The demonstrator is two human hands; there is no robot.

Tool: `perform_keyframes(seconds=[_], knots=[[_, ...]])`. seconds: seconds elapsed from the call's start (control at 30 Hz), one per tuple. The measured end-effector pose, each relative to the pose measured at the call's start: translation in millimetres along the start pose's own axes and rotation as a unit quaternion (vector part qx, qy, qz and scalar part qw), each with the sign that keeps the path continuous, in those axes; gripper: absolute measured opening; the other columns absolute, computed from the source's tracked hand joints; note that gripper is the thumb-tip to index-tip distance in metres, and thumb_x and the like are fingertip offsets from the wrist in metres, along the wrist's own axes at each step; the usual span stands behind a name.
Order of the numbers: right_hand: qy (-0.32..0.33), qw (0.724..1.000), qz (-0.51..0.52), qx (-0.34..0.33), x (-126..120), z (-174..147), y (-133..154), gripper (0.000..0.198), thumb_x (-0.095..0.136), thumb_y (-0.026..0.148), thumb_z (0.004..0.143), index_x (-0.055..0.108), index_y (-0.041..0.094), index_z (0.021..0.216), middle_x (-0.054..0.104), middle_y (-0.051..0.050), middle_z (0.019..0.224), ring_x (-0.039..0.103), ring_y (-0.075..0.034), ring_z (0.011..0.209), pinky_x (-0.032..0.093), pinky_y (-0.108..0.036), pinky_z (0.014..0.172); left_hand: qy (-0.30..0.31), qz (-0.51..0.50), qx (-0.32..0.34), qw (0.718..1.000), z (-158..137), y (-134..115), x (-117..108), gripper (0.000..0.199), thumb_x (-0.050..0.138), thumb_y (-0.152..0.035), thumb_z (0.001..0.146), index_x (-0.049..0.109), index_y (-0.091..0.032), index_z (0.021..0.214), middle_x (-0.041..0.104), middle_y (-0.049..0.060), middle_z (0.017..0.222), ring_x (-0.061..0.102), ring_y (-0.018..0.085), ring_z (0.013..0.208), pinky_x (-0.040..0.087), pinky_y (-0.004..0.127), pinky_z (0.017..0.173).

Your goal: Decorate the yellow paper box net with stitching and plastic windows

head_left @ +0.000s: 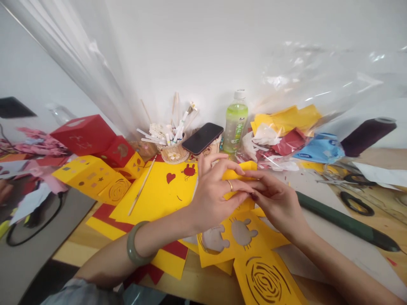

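A yellow paper cut-out (243, 254), with a swirl and animal shapes cut through it, hangs partly over the table's front edge. At its far end, a raised flap is between my hands. My left hand (218, 186), wearing a ring, reaches over that flap with its fingertips closed at the paper's edge. Facing it, my right hand (276, 197) pinches the same edge with thumb and fingers. The fingertips of both hands meet there and cover part of the flap. To the left lies a yellow sheet (152, 190) with a red heart (171, 178) and a red animal shape.
Decorated red boxes (84, 135) and a yellow box (85, 176) stand left. Behind are a pot of pens (173, 152), a phone (202, 138) and a green bottle (235, 123). On the right are a dark green cutter-like tool (346, 222), scissors (356, 203) and a thread cone (369, 135).
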State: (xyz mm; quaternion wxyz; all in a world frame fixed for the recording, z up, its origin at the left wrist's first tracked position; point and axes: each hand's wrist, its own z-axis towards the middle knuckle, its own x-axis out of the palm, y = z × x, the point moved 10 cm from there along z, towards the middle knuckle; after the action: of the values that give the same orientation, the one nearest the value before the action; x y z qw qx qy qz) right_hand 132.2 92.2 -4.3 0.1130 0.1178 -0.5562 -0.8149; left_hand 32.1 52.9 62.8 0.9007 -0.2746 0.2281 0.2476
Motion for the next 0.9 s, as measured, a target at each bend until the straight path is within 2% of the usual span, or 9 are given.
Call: perform_keyframes(seconds=[0.27, 0.4, 0.47, 0.53, 0.6, 0.67, 0.73, 0.83, 0.9], knots=[[-0.012, 0.999, -0.009, -0.034, -1, 1, 8, 0.009, 0.060, 0.026, 0.081, 0.059, 0.021, 0.089, 0.071, -0.003, 0.084, 0.069, -0.014, 0.079, 0.057, -0.025, 0.068, -0.015, -0.034, 0.005, 0.999, 1, -8, -5, 0.013, 0.065, -0.014, 0.074, 0.068, -0.025, 0.070, 0.061, 0.002, 0.084, 0.042, 0.022, 0.104, 0.038, 0.043, 0.094], [-0.015, 0.999, -0.024, -0.040, -2, 2, 9, 0.007, 0.060, 0.023, 0.081, 0.059, 0.020, 0.087, 0.071, -0.003, 0.084, 0.069, -0.015, 0.078, 0.057, -0.023, 0.063, 0.031, -0.032, 0.008, 0.999, 2, -7, 1, 0.012, 0.064, -0.016, 0.075, 0.067, -0.027, 0.079, 0.058, 0.002, 0.094, 0.041, 0.022, 0.108, 0.035, 0.043, 0.099], [-0.025, 0.999, -0.017, -0.024, -4, 2, 5, 0.007, 0.060, 0.024, 0.081, 0.059, 0.020, 0.087, 0.072, -0.004, 0.083, 0.069, -0.016, 0.079, 0.058, -0.024, 0.064, 0.040, -0.039, -0.030, 0.998, 2, 2, 1, 0.027, 0.063, -0.016, 0.073, 0.061, -0.027, 0.099, 0.049, 0.005, 0.111, 0.040, 0.023, 0.114, 0.033, 0.044, 0.101], [-0.028, 1.000, -0.006, -0.010, -5, 2, 2, 0.009, 0.059, 0.023, 0.082, 0.059, 0.020, 0.090, 0.073, -0.004, 0.087, 0.069, -0.017, 0.083, 0.058, -0.027, 0.070, 0.016, -0.069, -0.095, 0.993, -2, 18, -2, 0.049, 0.061, -0.012, 0.069, 0.049, -0.024, 0.115, 0.039, 0.008, 0.122, 0.038, 0.024, 0.119, 0.035, 0.042, 0.101], [-0.021, 0.999, -0.022, -0.020, -5, 0, 6, 0.015, 0.060, 0.020, 0.081, 0.060, 0.021, 0.097, 0.072, -0.005, 0.095, 0.068, -0.017, 0.088, 0.057, -0.030, 0.075, -0.002, -0.124, -0.161, 0.979, -9, 36, 1, 0.058, 0.057, -0.008, 0.064, 0.042, -0.022, 0.118, 0.038, 0.010, 0.123, 0.040, 0.024, 0.119, 0.040, 0.039, 0.097], [-0.014, 0.995, -0.076, -0.056, -6, -4, 16, 0.025, 0.059, 0.016, 0.080, 0.061, 0.023, 0.104, 0.071, -0.004, 0.100, 0.068, -0.017, 0.085, 0.057, -0.030, 0.073, 0.011, -0.184, -0.217, 0.959, -17, 51, 13, 0.051, 0.053, -0.007, 0.065, 0.045, -0.021, 0.113, 0.046, 0.009, 0.116, 0.048, 0.022, 0.112, 0.044, 0.036, 0.091], [-0.031, 0.986, -0.136, -0.096, -12, -7, 29, 0.031, 0.056, 0.013, 0.080, 0.061, 0.026, 0.108, 0.070, -0.002, 0.094, 0.067, -0.015, 0.074, 0.056, -0.028, 0.064, 0.018, -0.234, -0.260, 0.937, -22, 63, 23, 0.036, 0.050, -0.007, 0.068, 0.051, -0.019, 0.102, 0.056, 0.007, 0.106, 0.055, 0.020, 0.103, 0.046, 0.034, 0.087], [-0.134, 0.971, -0.151, -0.125, -42, -9, 42, 0.031, 0.050, 0.010, 0.081, 0.063, 0.028, 0.103, 0.069, 0.000, 0.084, 0.062, -0.012, 0.060, 0.052, -0.028, 0.059, 0.020, -0.283, -0.278, 0.918, -22, 71, 30, 0.018, 0.053, -0.009, 0.070, 0.058, -0.018, 0.085, 0.064, 0.004, 0.090, 0.060, 0.017, 0.089, 0.049, 0.032, 0.080], [-0.180, 0.970, -0.139, -0.091, -61, -6, 37, 0.027, 0.051, 0.012, 0.080, 0.065, 0.028, 0.097, 0.068, 0.000, 0.084, 0.062, -0.012, 0.065, 0.053, -0.027, 0.062, 0.029, -0.311, -0.254, 0.915, -17, 67, 31, 0.010, 0.057, -0.010, 0.068, 0.061, -0.018, 0.074, 0.064, 0.002, 0.080, 0.061, 0.015, 0.081, 0.049, 0.031, 0.078]])
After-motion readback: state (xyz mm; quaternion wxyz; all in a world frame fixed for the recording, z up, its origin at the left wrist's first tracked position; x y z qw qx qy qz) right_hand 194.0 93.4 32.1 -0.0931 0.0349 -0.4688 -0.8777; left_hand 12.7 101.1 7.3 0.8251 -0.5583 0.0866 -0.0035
